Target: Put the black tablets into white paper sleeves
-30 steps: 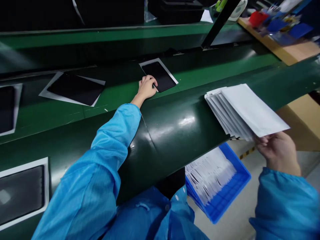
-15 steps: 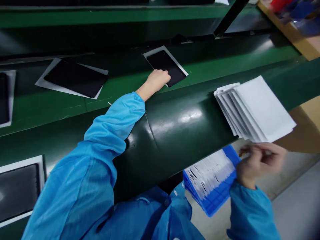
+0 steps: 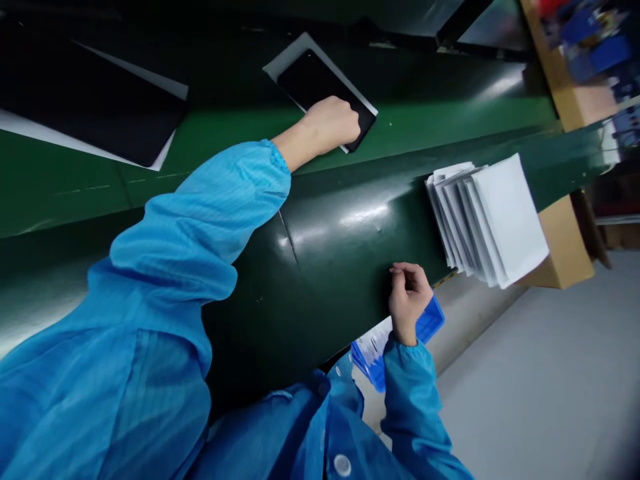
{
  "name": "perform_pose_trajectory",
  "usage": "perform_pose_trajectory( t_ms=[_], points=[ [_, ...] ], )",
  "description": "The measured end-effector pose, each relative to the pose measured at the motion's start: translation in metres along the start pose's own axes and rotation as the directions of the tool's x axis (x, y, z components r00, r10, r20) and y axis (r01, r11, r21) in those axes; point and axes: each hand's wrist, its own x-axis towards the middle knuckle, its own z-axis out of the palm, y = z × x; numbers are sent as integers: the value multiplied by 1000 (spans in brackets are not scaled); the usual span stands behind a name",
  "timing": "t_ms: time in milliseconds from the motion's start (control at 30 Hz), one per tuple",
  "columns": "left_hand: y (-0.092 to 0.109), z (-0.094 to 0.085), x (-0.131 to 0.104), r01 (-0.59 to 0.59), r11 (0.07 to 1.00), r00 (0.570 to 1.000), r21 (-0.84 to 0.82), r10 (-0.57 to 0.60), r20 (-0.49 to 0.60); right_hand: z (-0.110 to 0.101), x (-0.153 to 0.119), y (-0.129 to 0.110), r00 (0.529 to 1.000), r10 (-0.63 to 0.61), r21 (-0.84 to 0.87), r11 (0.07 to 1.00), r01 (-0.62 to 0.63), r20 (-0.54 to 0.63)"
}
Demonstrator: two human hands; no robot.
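My left hand is closed, knuckles up, over the near end of a slim black panel. Its fingertips are hidden, so what they grip does not show. Under the panel lies a white sheet, its edges sticking out, on the green bench. Lower down, my right hand is closed with thumb and fingertips together, above the bench's near edge. Anything between those fingertips is too small to make out. Right of that hand, a fanned stack of white sheets or sleeves overhangs the edge.
A larger black panel on a white sheet lies at the upper left of the green bench. Below the edge is a blue crate holding white sheets. A cardboard box stands beyond the stack, and blue bins are at the upper right.
My right hand has moved left, from below the white stack to over the bench edge. My left hand now covers more of the panel's near end. The view has shifted too.
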Motion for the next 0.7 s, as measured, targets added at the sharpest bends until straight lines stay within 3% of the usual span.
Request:
perform_pose_trajectory(
  t_ms=[100, 167, 267, 333, 400, 500, 567, 633, 700],
  points=[
    [-4, 1, -1, -110, 980, 994, 163, 112, -1, 2, 1, -1, 1000, 22, -14, 1000, -22, 2],
    [-9, 6, 1, -167, 977, 973, 130, 184, -136, 3, 1, -2, 999, 48, -2, 999, -48, -20],
    [-5, 14, -1, -292, 956, 880, -30, 256, -401, 2, 5, -5, 991, 129, 87, 988, -127, -20],
    [11, 15, -11, -386, 917, 813, -96, 290, -505, 1, 12, -8, 977, 200, 231, 950, -211, 70],
    [39, 15, -30, -455, 885, 788, -102, 347, -508, 3, 21, -11, 937, 246, 407, 851, -331, 248],
    [90, 16, -71, -526, 845, 802, -96, 455, -388, 16, 32, -18, 835, 235, 551, 658, -514, 498],
    [119, 17, -99, -556, 816, 809, -156, 489, -327, 28, 34, -23, 842, 250, 624, 578, -526, 478],
    [139, 18, -122, -566, 788, 813, -242, 484, -324, 38, 30, -27, 892, 300, 710, 541, -450, 337],
    [149, 18, -138, -562, 771, 818, -300, 465, -338, 44, 23, -30, 910, 354, 767, 515, -383, 217]
  ],
)
